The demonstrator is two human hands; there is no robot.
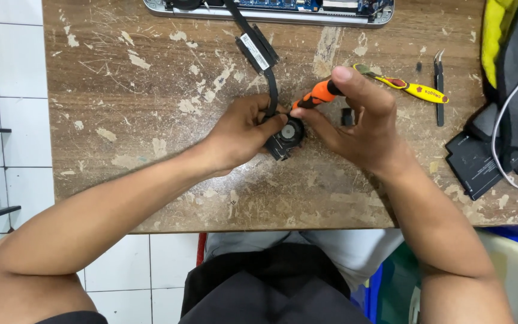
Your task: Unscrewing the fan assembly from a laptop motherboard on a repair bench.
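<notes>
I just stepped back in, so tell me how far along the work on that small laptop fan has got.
Done: the cooling fan with its heat pipe lies on the wooden table, out of the opened laptop. In hand: the left hand steadies the fan; the right hand holds an orange-handled screwdriver to it. Left: the fan looks unopened.

The left hand [244, 133] is covering the near side of the small black fan [287, 137], and the screwdriver [317, 95] tip is disappearing between the fingers of the right hand [355, 120], so where it is touching cannot be told. The opened laptop [271, 9] is being cut off by the top edge. The yellow and grey bag [514, 54] is running out of the right edge. A small dark piece [347, 116] behind the right hand is staying too small to tell.
</notes>
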